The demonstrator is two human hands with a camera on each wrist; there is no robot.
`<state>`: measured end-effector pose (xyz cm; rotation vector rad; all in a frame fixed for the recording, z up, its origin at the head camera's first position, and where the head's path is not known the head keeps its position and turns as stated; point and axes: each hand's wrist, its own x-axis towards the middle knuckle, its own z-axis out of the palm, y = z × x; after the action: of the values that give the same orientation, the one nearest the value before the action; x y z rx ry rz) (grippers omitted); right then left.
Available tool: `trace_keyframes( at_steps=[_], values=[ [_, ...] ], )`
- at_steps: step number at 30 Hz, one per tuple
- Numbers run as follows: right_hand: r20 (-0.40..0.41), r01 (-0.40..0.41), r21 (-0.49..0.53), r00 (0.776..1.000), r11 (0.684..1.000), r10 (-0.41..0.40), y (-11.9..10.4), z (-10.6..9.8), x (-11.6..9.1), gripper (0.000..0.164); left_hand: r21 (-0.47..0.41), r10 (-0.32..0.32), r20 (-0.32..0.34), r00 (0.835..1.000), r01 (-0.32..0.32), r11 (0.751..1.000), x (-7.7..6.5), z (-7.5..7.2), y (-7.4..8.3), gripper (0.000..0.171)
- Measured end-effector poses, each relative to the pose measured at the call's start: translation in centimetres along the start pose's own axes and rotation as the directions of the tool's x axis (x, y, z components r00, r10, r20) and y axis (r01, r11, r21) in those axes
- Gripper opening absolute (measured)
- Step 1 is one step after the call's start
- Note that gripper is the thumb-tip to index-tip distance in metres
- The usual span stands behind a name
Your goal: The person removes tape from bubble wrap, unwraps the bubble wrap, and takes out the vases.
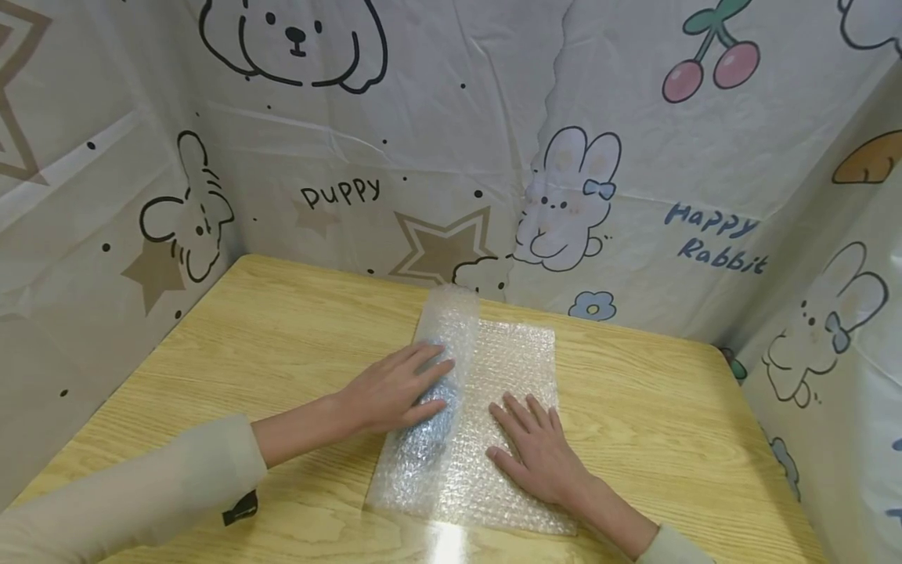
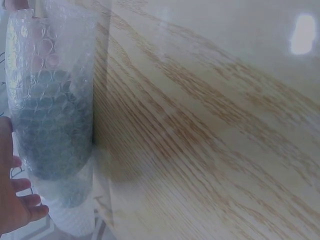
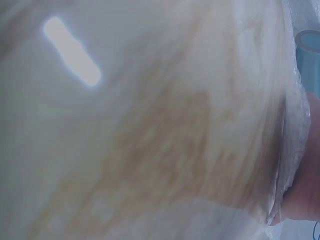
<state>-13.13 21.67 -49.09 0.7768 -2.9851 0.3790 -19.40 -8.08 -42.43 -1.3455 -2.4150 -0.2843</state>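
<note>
A sheet of bubble wrap (image 1: 510, 368) lies on the table, its left part rolled over a bluish cylinder-shaped thing (image 1: 426, 411). In the left wrist view this thing (image 2: 52, 130) shows dark and blurred through the bubbles. At the right edge of the right wrist view is a round, blue, glass-like rim (image 3: 308, 40). My left hand (image 1: 395, 388) rests on top of the roll, fingers extended and spread across it. Flat on the single layer to the right, my right hand (image 1: 539, 454) presses with fingers apart.
The yellow wood-grain table (image 1: 247, 360) runs out to both sides of the wrap. Behind it hangs a printed cloth (image 1: 437, 141) with cartoon animals, which also covers the left and right sides. A small black piece (image 1: 241, 509) hangs below the left cuff.
</note>
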Motion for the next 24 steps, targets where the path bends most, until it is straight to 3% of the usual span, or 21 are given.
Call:
trace_keyframes(
  at_steps=[3, 8, 16, 24],
  values=[
    [0.014, -0.007, -0.001, 1.0, 1.0, 0.007, 0.0, 0.0, 0.0, 0.066, 0.001, -0.011, 0.009, 1.0, 0.011, 1.0, 0.1, 0.1, 0.1, 0.06],
    [0.023, -0.011, 0.002, 1.0, 1.0, 0.011, 0.0, -0.1, 0.0, 0.067, -0.022, -0.068, 0.085, 0.994, 0.07, 0.997, 0.5, 0.0, 0.6, 0.065],
    [-0.011, 0.002, -0.004, 1.0, 1.0, -0.002, 0.0, 0.1, 0.0, 0.066, -0.011, -0.128, 0.149, 0.981, 0.131, 0.991, 1.2, -0.2, 1.6, 0.072],
    [-0.006, -0.004, 0.016, 1.0, 1.0, 0.004, -0.2, 0.0, 0.0, 0.065, -0.013, -0.189, 0.217, 0.958, 0.197, 0.98, 1.7, -0.1, 2.2, 0.076]
  ],
)
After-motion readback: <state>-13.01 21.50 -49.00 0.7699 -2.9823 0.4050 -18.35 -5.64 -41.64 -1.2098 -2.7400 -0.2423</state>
